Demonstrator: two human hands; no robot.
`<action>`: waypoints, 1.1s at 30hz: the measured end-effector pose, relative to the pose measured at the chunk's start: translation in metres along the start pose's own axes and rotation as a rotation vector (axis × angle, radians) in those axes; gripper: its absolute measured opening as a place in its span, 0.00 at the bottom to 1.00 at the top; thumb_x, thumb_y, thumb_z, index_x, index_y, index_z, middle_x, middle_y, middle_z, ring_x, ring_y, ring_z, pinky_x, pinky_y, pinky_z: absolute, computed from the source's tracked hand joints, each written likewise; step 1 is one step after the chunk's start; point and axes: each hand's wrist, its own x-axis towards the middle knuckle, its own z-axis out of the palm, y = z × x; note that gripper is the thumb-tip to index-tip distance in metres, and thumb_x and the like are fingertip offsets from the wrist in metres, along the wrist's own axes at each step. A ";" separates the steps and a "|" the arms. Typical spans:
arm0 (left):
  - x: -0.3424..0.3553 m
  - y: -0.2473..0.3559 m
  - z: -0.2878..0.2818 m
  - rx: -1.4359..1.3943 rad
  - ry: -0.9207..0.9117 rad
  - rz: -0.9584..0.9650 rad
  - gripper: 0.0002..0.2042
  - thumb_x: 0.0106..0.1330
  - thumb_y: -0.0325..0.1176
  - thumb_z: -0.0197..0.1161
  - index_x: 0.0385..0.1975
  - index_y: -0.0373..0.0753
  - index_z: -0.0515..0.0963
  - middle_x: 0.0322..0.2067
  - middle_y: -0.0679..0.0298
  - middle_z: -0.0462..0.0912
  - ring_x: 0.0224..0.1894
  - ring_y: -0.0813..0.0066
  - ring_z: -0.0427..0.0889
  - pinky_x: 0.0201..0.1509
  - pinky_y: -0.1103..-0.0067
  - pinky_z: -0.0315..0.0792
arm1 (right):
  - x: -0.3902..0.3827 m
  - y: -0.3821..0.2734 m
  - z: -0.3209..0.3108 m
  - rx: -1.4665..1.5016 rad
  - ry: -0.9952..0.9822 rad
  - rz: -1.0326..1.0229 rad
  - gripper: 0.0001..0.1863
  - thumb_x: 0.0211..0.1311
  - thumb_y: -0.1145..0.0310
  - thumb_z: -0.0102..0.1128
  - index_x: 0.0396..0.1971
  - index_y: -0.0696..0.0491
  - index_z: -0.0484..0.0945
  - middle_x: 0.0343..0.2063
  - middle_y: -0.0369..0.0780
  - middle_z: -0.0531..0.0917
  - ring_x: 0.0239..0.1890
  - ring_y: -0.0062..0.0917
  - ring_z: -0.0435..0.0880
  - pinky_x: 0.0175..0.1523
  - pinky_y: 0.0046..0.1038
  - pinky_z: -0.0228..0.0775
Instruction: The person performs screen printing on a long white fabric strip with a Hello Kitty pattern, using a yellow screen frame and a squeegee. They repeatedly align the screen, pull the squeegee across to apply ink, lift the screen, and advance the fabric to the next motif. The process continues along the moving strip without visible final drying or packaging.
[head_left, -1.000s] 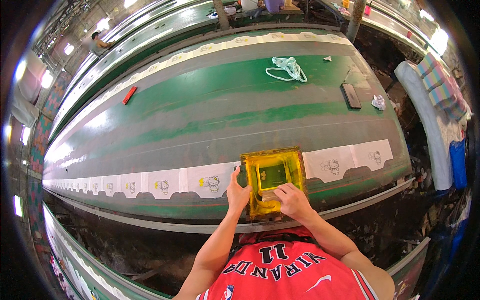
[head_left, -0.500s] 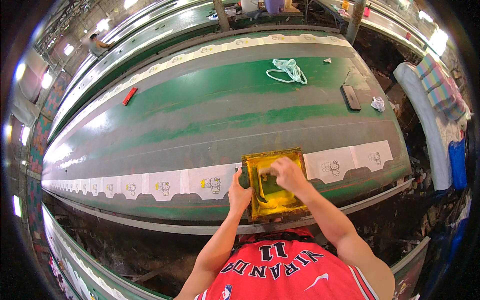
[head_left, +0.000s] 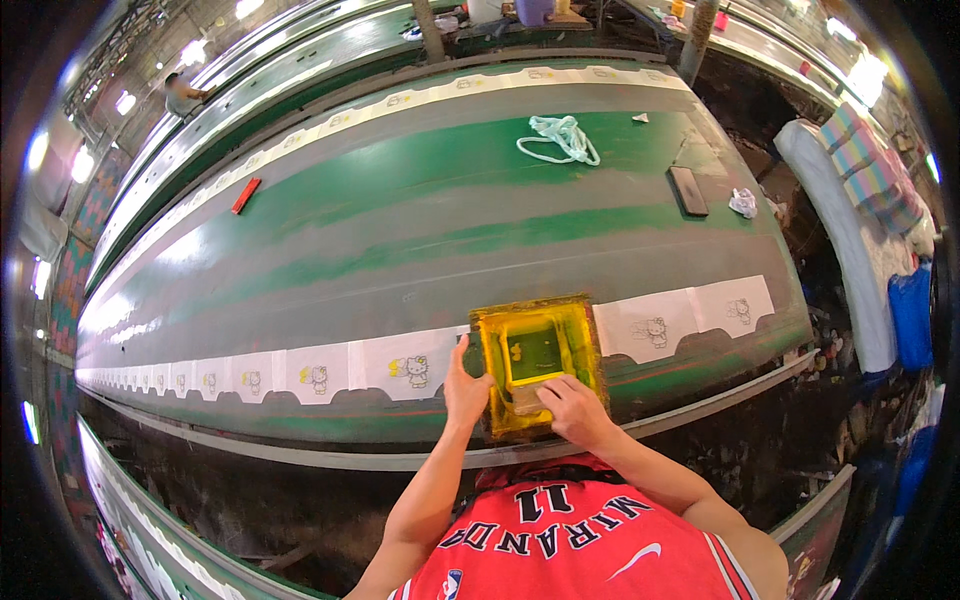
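Centrally, a yellow-smeared screen frame (head_left: 530, 307) lies flat near the close edge of the long green-grey counter (head_left: 330, 240); take it as the middle of the dial. Just beyond eight o'clock, the left hand (head_left: 466, 388) touches the frame's side, its grip apart, thumb spread from the upright fingers. Toward five o'clock, the right hand (head_left: 577, 410) reaches over the near rim, its grip clamped on a tan squeegee (head_left: 527, 402) inside the frame at six o'clock.

A row of white sheets runs along the same edge: at nine o'clock the nearest sheet (head_left: 402, 365) bears a cartoon figure with yellow patches, while at three o'clock another sheet (head_left: 648, 330) shows a figure in dark outline. Well apart, a pale teal cord bundle (head_left: 565, 138) lies at twelve, a dark phone (head_left: 688, 192) between one and two, crumpled plastic (head_left: 743, 203) near two, and a red object (head_left: 246, 196) at ten. Farther toward ten, another person (head_left: 181, 98) is beside a distant counter.
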 end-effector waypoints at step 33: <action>-0.044 0.119 0.213 0.059 -0.019 -0.097 0.42 0.57 0.27 0.69 0.77 0.49 0.65 0.42 0.47 0.88 0.35 0.55 0.87 0.49 0.63 0.78 | -0.112 0.159 -0.158 0.064 0.006 0.076 0.17 0.51 0.79 0.65 0.44 0.60 0.83 0.43 0.46 0.86 0.49 0.44 0.84 0.56 0.40 0.79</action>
